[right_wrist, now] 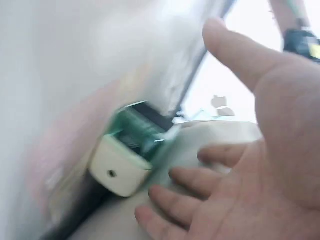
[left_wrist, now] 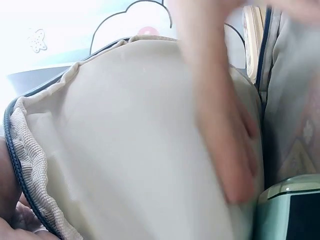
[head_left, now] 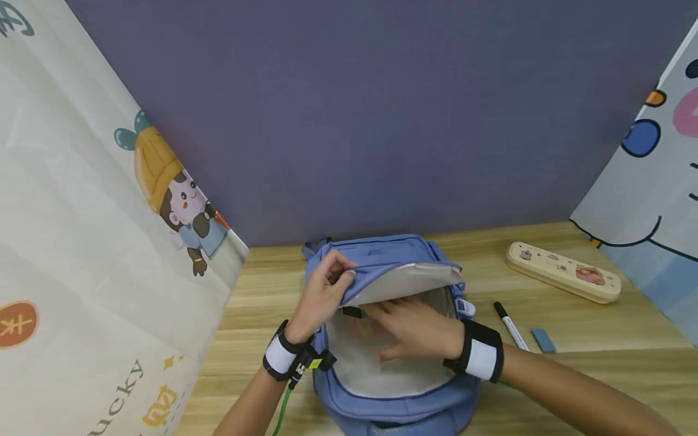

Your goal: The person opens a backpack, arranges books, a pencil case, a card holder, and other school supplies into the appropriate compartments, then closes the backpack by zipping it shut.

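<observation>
Lying on a wood-grain table (head_left: 262,290), a blue fabric backpack (head_left: 400,409) with pale lining (head_left: 392,376) gapes. The left hand (head_left: 323,298) pinches its lifted flap (head_left: 406,283) between thumb and fingers; the right hand (head_left: 420,330) is inside, fingers extended and slightly apart, near a green-and-cream object (right_wrist: 120,164). Right of the backpack lie a black-capped white marker (head_left: 511,326), a flat blue-grey block (head_left: 543,340) and a long cream printed case (head_left: 564,272).
</observation>
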The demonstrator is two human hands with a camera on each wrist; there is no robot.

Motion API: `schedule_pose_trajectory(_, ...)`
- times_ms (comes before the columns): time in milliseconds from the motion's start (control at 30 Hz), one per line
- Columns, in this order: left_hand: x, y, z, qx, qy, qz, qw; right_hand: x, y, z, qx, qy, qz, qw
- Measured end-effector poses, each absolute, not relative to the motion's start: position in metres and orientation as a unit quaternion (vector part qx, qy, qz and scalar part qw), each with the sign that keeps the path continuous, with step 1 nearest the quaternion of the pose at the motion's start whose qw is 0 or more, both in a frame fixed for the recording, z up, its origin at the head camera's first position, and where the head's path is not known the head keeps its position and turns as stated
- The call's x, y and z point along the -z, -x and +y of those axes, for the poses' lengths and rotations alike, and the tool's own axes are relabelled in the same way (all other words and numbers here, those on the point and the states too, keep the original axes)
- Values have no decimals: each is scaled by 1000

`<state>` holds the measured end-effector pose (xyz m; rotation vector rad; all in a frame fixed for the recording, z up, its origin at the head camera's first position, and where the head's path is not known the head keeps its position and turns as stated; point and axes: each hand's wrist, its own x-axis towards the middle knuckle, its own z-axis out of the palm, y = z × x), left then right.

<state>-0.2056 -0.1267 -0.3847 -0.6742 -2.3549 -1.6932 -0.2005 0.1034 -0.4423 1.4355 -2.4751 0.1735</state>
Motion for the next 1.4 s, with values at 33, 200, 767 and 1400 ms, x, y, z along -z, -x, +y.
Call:
schedule_pose_trajectory(33, 385, 206, -128, 567, 225, -788, 82, 436, 195, 106, -67, -505, -852, 119)
schedule_pose_trajectory(200, 388, 206, -132, 564, 226, -790, 83, 396, 163, 127, -145, -525, -838, 31)
schedule_pose_trajectory(767, 388, 202, -142, 559, 225, -793, 87, 381, 224, 282, -284, -291, -910, 84)
schedule_pose_trajectory(1400, 396, 192, -147, 555, 247, -792, 65, 509, 268, 461, -230, -111, -965, -55)
